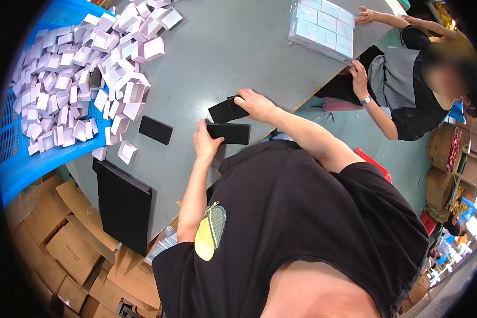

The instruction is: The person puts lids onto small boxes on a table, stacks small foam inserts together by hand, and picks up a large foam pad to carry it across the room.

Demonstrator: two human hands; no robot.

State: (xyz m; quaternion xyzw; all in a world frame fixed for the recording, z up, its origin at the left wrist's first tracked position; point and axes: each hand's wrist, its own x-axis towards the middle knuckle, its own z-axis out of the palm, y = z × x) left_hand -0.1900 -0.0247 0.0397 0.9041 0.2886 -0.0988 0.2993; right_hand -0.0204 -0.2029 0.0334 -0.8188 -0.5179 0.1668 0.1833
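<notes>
My left hand (208,141) has its thumb and fingers closed around the left end of a black rectangular block (233,134), which lies near the table edge in front of my body. Just beyond it, my right hand (257,106) grips the right end of a second black piece (223,111), which looks like a flat sleeve or opened box; its exact kind is unclear. Another black rectangular block (156,130) lies flat on the grey table (206,58), left of my left hand.
A blue plastic crate (24,177) at left is heaped with small white open boxes (69,82), some spilling onto the table. Black cloth (123,204) hangs over the near edge. Wrapped white boxes (320,29) sit by a co-worker's hand (359,79). Cardboard boxes (77,252) stand below.
</notes>
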